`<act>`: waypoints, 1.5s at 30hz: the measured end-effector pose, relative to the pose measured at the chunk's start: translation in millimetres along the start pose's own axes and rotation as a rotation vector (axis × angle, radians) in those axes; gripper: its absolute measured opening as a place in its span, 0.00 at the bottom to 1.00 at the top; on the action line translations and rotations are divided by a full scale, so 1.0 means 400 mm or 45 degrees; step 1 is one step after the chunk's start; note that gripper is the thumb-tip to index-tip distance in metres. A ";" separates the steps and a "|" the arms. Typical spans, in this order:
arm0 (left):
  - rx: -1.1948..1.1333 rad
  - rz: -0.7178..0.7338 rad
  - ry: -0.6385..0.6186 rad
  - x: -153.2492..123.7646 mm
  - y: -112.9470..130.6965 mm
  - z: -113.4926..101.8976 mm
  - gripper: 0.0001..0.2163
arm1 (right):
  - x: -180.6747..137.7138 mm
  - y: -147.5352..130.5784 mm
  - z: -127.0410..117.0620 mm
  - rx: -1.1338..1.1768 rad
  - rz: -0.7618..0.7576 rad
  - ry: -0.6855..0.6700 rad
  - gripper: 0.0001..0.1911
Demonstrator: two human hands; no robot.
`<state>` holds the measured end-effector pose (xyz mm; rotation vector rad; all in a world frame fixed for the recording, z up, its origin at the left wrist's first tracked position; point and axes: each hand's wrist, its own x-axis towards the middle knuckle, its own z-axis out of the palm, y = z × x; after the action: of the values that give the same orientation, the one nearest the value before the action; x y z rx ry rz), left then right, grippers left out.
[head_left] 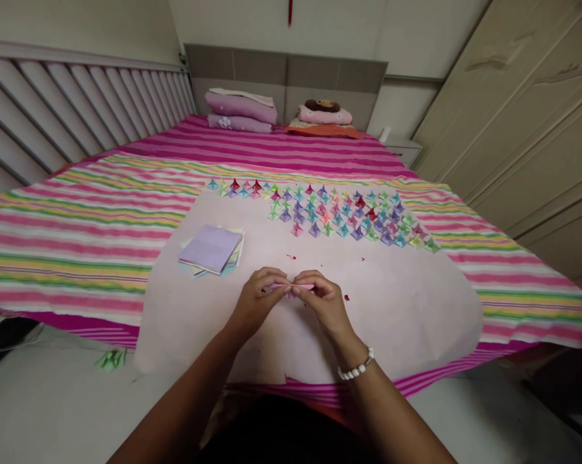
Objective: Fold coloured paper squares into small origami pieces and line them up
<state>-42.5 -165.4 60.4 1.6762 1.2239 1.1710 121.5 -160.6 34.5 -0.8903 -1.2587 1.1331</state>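
Note:
Between both hands is a small piece of folded pink paper, held over the pale sheet. My left hand pinches its left end with thumb and fingers. On the other end, my right hand has a like pinch, with a white bead bracelet at the wrist. The fingers hide much of the paper, so its exact fold cannot be made out. Beyond the hands stand rows of small folded paper pieces in many colours. A stack of square paper, lilac on top, lies to the left.
Small red scraps dot the sheet around the hands. The sheet lies on a striped bedspread. A green folded paper piece is on the floor at left. Folded bedding sits by the headboard; a wardrobe stands right.

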 end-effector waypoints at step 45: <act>-0.454 -0.454 -0.124 -0.005 0.008 0.000 0.12 | -0.005 -0.047 0.021 0.462 0.538 0.024 0.11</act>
<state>-41.8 -168.3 62.9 1.1812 1.1196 1.0037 116.3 -167.9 52.9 -0.9063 -0.8264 1.6216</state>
